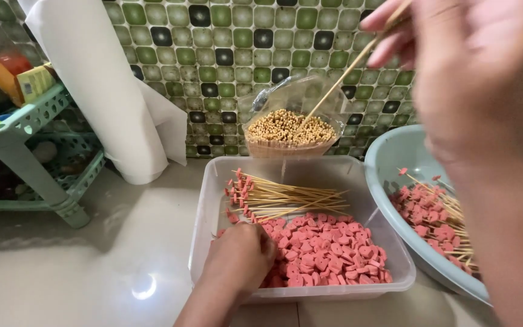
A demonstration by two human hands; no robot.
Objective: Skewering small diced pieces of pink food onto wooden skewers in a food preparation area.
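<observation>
While the right hand (pixel 467 72) pinches a bare skewer (pixel 346 72), the left hand (pixel 237 257) (curled, grip hidden) should lift one sausage piece (pixel 328 251) near the clear tub's (pixel 204 206) front-left corner.

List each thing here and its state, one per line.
Left hand: reaching into the clear tub, on the sausage pieces.
Right hand: raised, pinching a bare skewer.
Bundle of skewers: standing upright in a bag.
Loaded skewers: lying in the tub.
Bowl: holding loaded skewers.
</observation>
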